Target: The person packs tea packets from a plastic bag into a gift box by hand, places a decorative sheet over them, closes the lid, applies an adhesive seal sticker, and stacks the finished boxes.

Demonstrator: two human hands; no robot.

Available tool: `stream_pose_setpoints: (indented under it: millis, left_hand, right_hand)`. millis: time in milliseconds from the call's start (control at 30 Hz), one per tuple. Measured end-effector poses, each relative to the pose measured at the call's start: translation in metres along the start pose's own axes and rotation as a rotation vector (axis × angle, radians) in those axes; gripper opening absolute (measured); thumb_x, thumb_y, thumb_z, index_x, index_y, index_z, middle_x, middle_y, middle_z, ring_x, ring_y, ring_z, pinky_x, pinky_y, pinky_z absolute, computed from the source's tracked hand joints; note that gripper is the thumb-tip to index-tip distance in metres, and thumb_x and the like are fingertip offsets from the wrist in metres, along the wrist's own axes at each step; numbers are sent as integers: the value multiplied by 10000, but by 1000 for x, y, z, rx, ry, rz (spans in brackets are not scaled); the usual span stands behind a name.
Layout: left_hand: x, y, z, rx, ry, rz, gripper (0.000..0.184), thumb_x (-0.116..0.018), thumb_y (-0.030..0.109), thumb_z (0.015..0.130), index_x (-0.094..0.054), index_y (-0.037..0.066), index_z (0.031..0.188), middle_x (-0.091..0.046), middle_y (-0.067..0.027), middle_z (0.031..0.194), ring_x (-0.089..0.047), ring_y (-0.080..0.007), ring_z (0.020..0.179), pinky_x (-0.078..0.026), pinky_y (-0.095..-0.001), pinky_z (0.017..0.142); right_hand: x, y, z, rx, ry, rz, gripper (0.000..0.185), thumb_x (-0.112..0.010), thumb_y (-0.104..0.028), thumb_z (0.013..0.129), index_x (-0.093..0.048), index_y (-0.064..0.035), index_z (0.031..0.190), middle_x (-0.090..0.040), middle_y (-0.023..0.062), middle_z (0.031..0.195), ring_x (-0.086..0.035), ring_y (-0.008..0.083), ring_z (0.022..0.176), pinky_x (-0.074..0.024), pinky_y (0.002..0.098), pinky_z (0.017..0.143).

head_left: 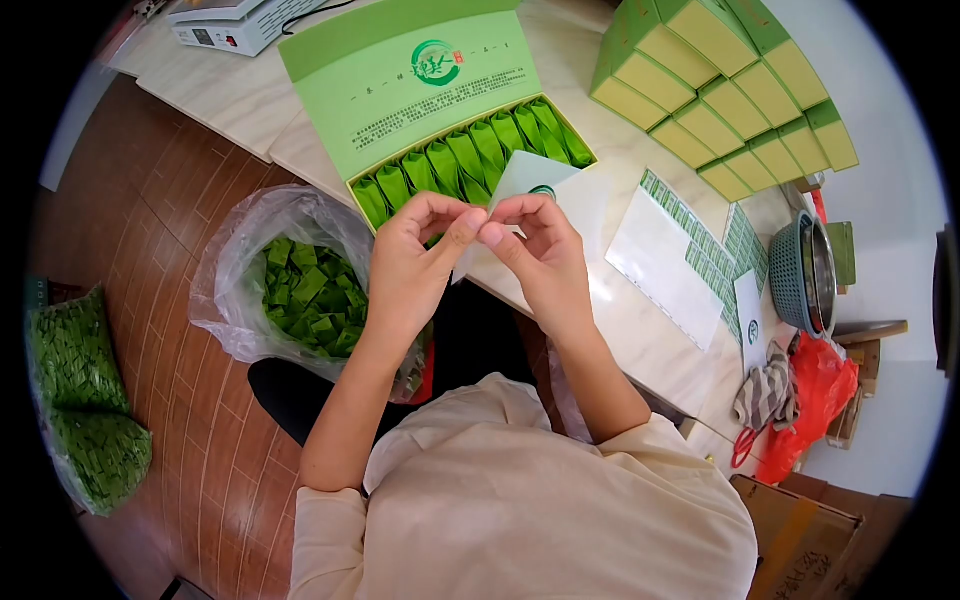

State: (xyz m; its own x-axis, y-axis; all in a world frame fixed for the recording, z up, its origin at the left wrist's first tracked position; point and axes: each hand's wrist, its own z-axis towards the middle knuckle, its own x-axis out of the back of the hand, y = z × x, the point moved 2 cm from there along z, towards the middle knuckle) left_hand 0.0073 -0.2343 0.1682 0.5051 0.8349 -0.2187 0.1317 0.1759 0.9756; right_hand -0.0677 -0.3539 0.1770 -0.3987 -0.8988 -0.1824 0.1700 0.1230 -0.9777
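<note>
My left hand (428, 240) and my right hand (540, 255) meet in front of me, thumbs and fingers pinched together. Between their fingertips is the corner of a thin white sheet (535, 172) with a green round logo, partly hidden by my right hand. Just beyond lies an open green gift box (590, 165), its lid (400, 95) tilted back with print and a logo on it. Green packets (465, 160) stand in a row inside the box. My hands cover part of its near edge.
Many yellow-green boxes (720, 95) are stacked at right. Sticker sheets (675, 255), a white card (748, 310) and a blue basket (790, 270) lie nearby. An open plastic bag (225, 300) of green packets (315, 295) stands left; a filled bag (85, 390) lies farther left. A machine (235, 25) sits behind.
</note>
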Motion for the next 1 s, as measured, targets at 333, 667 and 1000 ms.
stream_pose_setpoints:
  millis: [333,667,1000]
  left_hand:
    - [-3,-1,-1,-44,-15,82,246,-679,212,868,-631,-12,960,-682,-61,898,-635,-106,834,-488,-237,741]
    - [-3,4,-3,76,-33,82,268,-650,247,895,-642,-12,964,-677,-48,861,-625,-96,788,-480,-214,673]
    - [4,6,8,-7,-56,54,283,-620,106,893,-507,14,1136,-652,-96,932,-636,-124,818,-511,-235,629]
  right_hand:
    - [3,-2,0,-35,-27,39,249,-710,-95,831,-534,1,979,-576,50,941,-556,114,885,-489,257,789]
    - [5,-1,1,-94,2,68,235,-717,-99,827,-557,6,963,-579,38,925,-554,101,859,-484,243,764]
    - [35,-10,-3,70,41,-137,31,-554,-26,900,-541,-21,928,-581,13,840,-552,77,762,-463,223,696]
